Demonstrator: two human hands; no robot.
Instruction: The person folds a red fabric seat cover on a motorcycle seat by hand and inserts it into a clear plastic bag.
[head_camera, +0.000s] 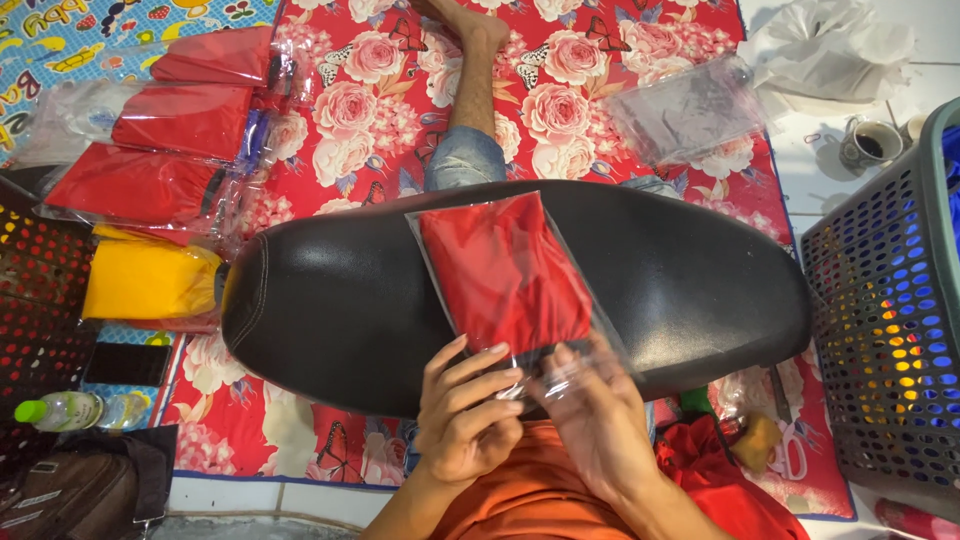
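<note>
Head camera looks down at two bare hands that work on one packet. Left hand (468, 412) has its fingers curled and pinches the near edge of a clear plastic bag (505, 278), which holds a folded red cloth. Right hand (598, 420) grips the same open end of the bag from the other side, with the plastic crumpled between its fingers. Both hands are closed on the bag, touching each other.

This bag lies on a long black padded cushion (700, 270), tilted a little, with its far end toward the middle of the cushion. Under the cushion is a red mat with roses (560, 110), and a bare leg (472, 90) stretches over it.

At the left, more packed red cloths (180, 120) lie in a row, and a yellow packet (145, 280) is near them. A grey plastic basket (890, 330) stands at the right, and a cup (872, 142) is behind it.
</note>
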